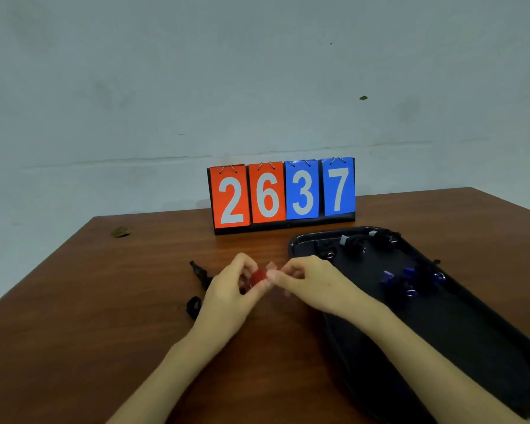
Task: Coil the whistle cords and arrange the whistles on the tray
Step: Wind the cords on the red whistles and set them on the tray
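Observation:
A red whistle [258, 276] is pinched between my left hand [231, 289] and my right hand [303, 280] above the table's middle. Its black cord [200, 272] trails out to the left of my left hand, with a loop [193, 306] lying on the wood. The black tray [459, 328] sits to the right, partly under my right forearm. Black whistles with coiled cords [354, 244] lie at its far end. Blue whistles [410, 281] lie nearer its middle.
A flip scoreboard [283, 194] reading 2637 stands behind my hands at the back of the brown wooden table [104, 301]. A small dry leaf [121, 231] lies near the far left corner. A pale wall rises behind.

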The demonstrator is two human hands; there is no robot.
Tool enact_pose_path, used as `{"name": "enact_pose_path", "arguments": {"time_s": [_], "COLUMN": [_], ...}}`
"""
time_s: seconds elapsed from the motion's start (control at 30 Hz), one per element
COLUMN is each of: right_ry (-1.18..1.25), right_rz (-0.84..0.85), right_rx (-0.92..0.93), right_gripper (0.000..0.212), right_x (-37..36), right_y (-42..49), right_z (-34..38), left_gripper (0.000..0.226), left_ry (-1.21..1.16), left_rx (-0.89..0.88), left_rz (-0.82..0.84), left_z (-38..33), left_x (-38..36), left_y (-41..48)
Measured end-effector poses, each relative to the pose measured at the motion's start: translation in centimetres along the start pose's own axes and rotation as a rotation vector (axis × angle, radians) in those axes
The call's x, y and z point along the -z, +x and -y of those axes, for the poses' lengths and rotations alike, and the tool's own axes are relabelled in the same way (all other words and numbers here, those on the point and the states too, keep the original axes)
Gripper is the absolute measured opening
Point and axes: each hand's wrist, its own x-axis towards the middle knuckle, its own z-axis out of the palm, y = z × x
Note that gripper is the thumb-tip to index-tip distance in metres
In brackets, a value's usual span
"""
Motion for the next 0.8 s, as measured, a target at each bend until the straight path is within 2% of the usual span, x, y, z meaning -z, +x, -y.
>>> {"name": "enact_pose_path", "arguments": {"time_s": [0.1, 0.17, 0.27, 0.33, 0.43, 0.5, 0.57, 0.67, 0.73, 0.8], "right_ry": [0.190, 0.293, 0.447, 0.707, 1.272, 1.443, 1.547, 1.546, 1.349, 1.121], "right_rz": [0.023, 0.003, -0.081, -0.115, -0.040, -0.065, -0.171, -0.377, -0.508, -0.644], "right_rx": [0.037, 0.042, 0.028, -0.020, -0.053, -0.063, -0.084, -0.087, -0.078, -0.036], "right_gripper": [0.042, 0.029, 0.016, 0.023, 0.028, 0.030, 0.033, 0.032, 0.031, 0.028], "right_x": [0.3, 0.4, 0.7, 1.4, 3.0, 3.8, 4.2, 5.0, 5.5, 5.6], "right_y": [-0.3, -0.5, -0.7, -0.6, -0.6, -0.6, -0.5, -0.6, -0.7, -0.7], "right_z": [0.8, 1.0, 1.0, 0.8, 0.8, 0.7, 0.4, -0.1, -0.4, -0.5], "left_gripper": [0.021, 0.023, 0.034, 0.029, 0.006, 0.005, 0.012, 0.025, 0.033, 0.028], "left_ry": [-0.069, -0.100, -0.215, -0.292, -0.444, -0.550, -0.569, -0.632, -0.716, -0.789], "left_rx": [-0.042, -0.069, -0.009, 0.051, 0.171, 0.253, 0.308, 0.373, 0.374, 0.385], "left_rz": [-0.093, -0.079, -0.015, 0.028, 0.065, 0.069, 0.085, 0.149, 0.182, 0.163], "left_z": [-0.8, -1.2, -1.2, -1.2, -1.4, -1.4, -1.2, -0.6, -0.2, 0.1], "left_x": [-1.0, -1.4, -1.5, -1.2, -0.4, 0.1, 0.7, 1.6, 2.2, 2.8], "left_y": [-0.5, -0.7, -0.6, -0.2, 0.0, 0.2, 0.5, 0.8, 1.0, 1.2]}}
